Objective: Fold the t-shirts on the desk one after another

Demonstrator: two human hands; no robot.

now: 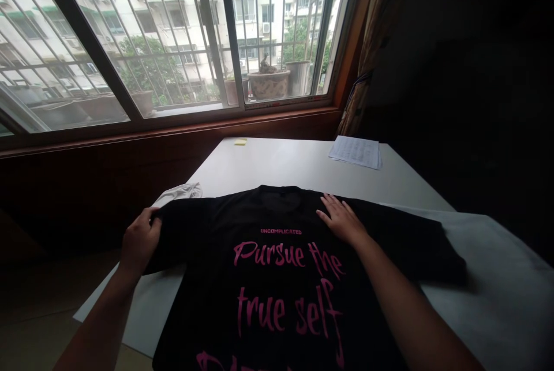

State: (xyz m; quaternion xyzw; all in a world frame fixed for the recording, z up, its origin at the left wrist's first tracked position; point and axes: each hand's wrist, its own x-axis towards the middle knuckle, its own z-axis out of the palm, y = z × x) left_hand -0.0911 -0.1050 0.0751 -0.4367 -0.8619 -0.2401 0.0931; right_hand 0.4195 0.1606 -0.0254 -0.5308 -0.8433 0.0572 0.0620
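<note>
A black T-shirt with pink lettering lies spread face up, its collar toward the window and its lower part running out of view at the bottom. My left hand grips the end of the sleeve on the left, fingers curled round the cloth. Flat on the shirt's chest, near the shoulder on the right, rests my right hand with its fingers extended. The other sleeve stretches out to the right. Behind the left sleeve sits a bunched white cloth.
The white table carries a yellow sticky note and some printed papers at its far side. Pale fabric covers the right side. Beyond stand a barred window and a curtain.
</note>
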